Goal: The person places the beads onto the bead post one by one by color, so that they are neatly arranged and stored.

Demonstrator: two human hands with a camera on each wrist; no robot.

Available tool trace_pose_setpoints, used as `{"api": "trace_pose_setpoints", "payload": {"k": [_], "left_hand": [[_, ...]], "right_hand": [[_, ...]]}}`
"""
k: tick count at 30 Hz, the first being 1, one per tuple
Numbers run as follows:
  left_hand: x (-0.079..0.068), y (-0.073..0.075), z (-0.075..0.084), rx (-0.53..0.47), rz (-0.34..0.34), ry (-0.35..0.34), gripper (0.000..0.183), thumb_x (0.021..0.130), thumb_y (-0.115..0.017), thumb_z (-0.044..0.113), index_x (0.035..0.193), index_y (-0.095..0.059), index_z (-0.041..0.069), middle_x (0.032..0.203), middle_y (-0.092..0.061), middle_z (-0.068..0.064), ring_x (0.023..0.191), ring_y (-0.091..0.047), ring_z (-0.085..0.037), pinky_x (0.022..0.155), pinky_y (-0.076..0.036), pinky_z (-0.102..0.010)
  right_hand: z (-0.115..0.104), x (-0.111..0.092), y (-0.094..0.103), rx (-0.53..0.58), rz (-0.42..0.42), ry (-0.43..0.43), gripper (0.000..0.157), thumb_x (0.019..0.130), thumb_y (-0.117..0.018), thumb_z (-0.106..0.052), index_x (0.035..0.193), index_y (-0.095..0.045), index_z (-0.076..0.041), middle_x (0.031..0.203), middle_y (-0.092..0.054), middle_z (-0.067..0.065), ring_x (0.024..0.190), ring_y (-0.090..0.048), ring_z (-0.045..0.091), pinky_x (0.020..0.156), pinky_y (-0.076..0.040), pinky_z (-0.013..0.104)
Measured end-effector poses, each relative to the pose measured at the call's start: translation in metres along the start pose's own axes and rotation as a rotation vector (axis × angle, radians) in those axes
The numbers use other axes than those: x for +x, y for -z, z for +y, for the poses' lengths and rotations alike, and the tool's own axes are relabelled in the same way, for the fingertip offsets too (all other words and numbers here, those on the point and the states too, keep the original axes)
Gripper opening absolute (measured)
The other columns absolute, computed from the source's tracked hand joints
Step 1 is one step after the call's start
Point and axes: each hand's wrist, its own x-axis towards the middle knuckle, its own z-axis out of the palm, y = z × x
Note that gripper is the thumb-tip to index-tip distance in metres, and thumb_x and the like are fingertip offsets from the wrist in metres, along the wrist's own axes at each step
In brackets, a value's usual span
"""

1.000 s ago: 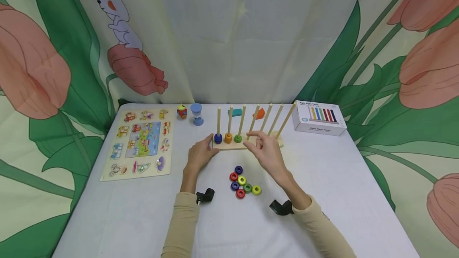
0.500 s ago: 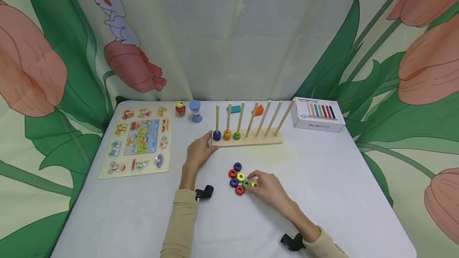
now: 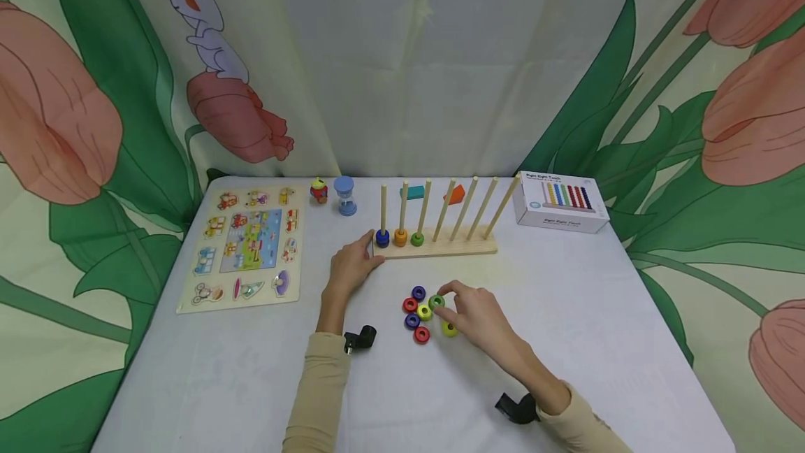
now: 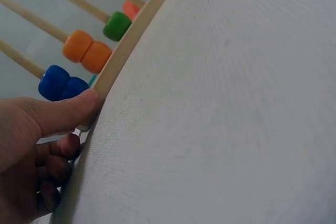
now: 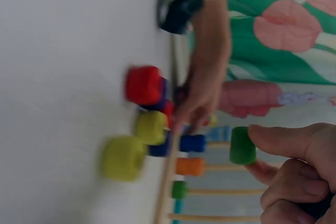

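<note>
A wooden peg stand (image 3: 465, 247) with several upright pegs stands mid-table. From the left, its pegs bear two blue beads (image 4: 55, 82), two orange beads (image 4: 86, 51) and one green bead (image 4: 116, 26); the others are bare. My left hand (image 3: 350, 268) grips the stand's left end, thumb at the front. Between thumb and forefinger my right hand (image 3: 481, 313) pinches another green bead (image 5: 242, 146), lifted off the cloth. Below it lie loose beads: a cluster with blue, red (image 3: 422, 335) and yellow (image 3: 424, 312) ones, and a second yellow bead (image 3: 449, 328) near the right hand.
At the left lies a wooden picture puzzle board (image 3: 239, 250). A small toy figure (image 3: 318, 191) and a blue sand timer (image 3: 345, 196) stand at the back. Behind the pegs are teal (image 3: 413, 192) and orange (image 3: 455, 194) blocks. A white box (image 3: 560, 203) sits back right.
My right hand has come back from the pegs to the loose beads and picked up the green bead, raising it slightly away from the cluster. The left hand stays at the stand's end.
</note>
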Motion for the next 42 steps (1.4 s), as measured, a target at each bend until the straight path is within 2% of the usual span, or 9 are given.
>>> {"api": "trace_pose_setpoints", "payload": {"k": [6, 14, 17, 23, 27, 31, 33, 37, 42], "left_hand": [[0.000, -0.001, -0.002, 0.019, -0.016, 0.010, 0.069, 0.085, -0.071, 0.039, 0.143, -0.044, 0.014, 0.069, -0.054, 0.001, 0.058, -0.048, -0.017, 0.056, -0.033, -0.032], [0.002, -0.001, -0.002, 0.014, -0.012, 0.003, 0.069, 0.085, -0.070, 0.039, 0.143, -0.044, 0.014, 0.068, -0.054, 0.001, 0.057, -0.046, -0.016, 0.054, -0.033, -0.032], [0.002, -0.002, -0.002, 0.020, -0.011, -0.001, 0.068, 0.085, -0.070, 0.040, 0.143, -0.044, 0.015, 0.067, -0.054, 0.002, 0.056, -0.046, -0.016, 0.054, -0.034, -0.031], [0.002, -0.002, -0.002, 0.010, -0.005, -0.013, 0.068, 0.085, -0.071, 0.039, 0.143, -0.044, 0.014, 0.066, -0.054, 0.002, 0.055, -0.047, -0.015, 0.053, -0.034, -0.031], [0.004, -0.001, -0.003, 0.019, -0.008, -0.010, 0.069, 0.085, -0.070, 0.040, 0.143, -0.044, 0.015, 0.066, -0.054, 0.002, 0.055, -0.047, -0.015, 0.053, -0.034, -0.031], [0.006, -0.001, -0.003, 0.027, -0.011, -0.015, 0.069, 0.085, -0.070, 0.041, 0.144, -0.044, 0.015, 0.067, -0.055, 0.002, 0.056, -0.048, -0.015, 0.054, -0.035, -0.031], [0.006, -0.001, -0.004, 0.029, -0.011, -0.015, 0.069, 0.085, -0.070, 0.042, 0.144, -0.044, 0.015, 0.068, -0.055, 0.003, 0.057, -0.048, -0.015, 0.054, -0.035, -0.031], [0.005, -0.001, -0.004, 0.027, -0.013, -0.005, 0.070, 0.085, -0.070, 0.041, 0.144, -0.044, 0.015, 0.068, -0.055, 0.002, 0.057, -0.049, -0.016, 0.055, -0.036, -0.032], [0.006, -0.001, -0.004, 0.025, -0.015, -0.001, 0.070, 0.085, -0.070, 0.039, 0.144, -0.042, 0.013, 0.069, -0.055, 0.001, 0.057, -0.048, -0.016, 0.056, -0.035, -0.031]], "right_hand": [[-0.021, 0.034, 0.043, 0.016, 0.114, 0.080, 0.030, 0.086, -0.072, -0.028, 0.109, -0.065, -0.010, 0.052, -0.042, -0.006, 0.043, -0.035, 0.008, 0.042, -0.030, 0.025], [-0.043, 0.095, 0.089, 0.028, 0.382, 0.182, 0.034, 0.088, -0.069, -0.028, 0.115, -0.064, -0.006, 0.052, -0.039, 0.000, 0.041, -0.031, 0.016, 0.041, -0.025, 0.029], [-0.049, 0.110, 0.094, 0.015, 0.395, 0.186, 0.035, 0.090, -0.066, -0.028, 0.116, -0.063, -0.005, 0.051, -0.040, 0.001, 0.040, -0.032, 0.016, 0.042, -0.026, 0.030], [-0.051, 0.128, 0.093, -0.019, 0.328, 0.143, 0.034, 0.091, -0.065, -0.026, 0.116, -0.063, -0.002, 0.050, -0.042, 0.002, 0.037, -0.032, 0.014, 0.037, -0.026, 0.028], [-0.048, 0.129, 0.088, 0.012, 0.326, 0.129, 0.034, 0.091, -0.065, -0.026, 0.116, -0.063, -0.004, 0.049, -0.040, 0.001, 0.037, -0.030, 0.012, 0.037, -0.025, 0.027], [-0.041, 0.115, 0.078, 0.049, 0.366, 0.143, 0.030, 0.090, -0.066, -0.026, 0.113, -0.063, -0.007, 0.051, -0.040, 0.001, 0.039, -0.030, 0.014, 0.039, -0.025, 0.028], [-0.037, 0.104, 0.069, 0.047, 0.353, 0.151, 0.027, 0.090, -0.068, -0.025, 0.110, -0.063, -0.008, 0.052, -0.040, 0.000, 0.040, -0.031, 0.013, 0.040, -0.026, 0.028], [-0.025, 0.083, 0.042, 0.040, 0.248, 0.134, 0.023, 0.088, -0.070, -0.023, 0.105, -0.065, -0.008, 0.053, -0.040, -0.002, 0.041, -0.031, 0.011, 0.040, -0.026, 0.026], [-0.005, 0.059, 0.010, 0.058, 0.128, 0.046, 0.022, 0.086, -0.072, -0.023, 0.103, -0.067, -0.010, 0.053, -0.043, -0.004, 0.043, -0.035, 0.009, 0.041, -0.029, 0.025]]}}
